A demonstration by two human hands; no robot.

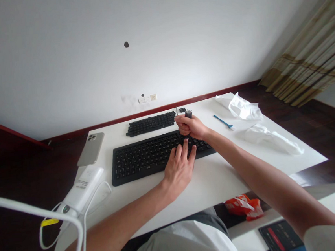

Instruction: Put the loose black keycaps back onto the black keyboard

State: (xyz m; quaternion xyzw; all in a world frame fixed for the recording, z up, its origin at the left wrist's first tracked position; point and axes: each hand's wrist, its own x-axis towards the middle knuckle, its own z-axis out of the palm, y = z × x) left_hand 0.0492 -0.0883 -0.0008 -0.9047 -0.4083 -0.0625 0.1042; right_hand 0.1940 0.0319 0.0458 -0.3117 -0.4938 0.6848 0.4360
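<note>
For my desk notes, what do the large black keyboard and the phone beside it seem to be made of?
The large keyboard looks like matte black plastic, dull with little sheen. The phone has a pale satin back, probably frosted glass within a metal frame, though this view can't confirm it.

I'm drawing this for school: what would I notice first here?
The big black keyboard fills the middle of the white table, with the left hand resting on its keys. The right hand grips a small dark object just above it. A crumpled white plastic bag lies at the table's far right.
</note>
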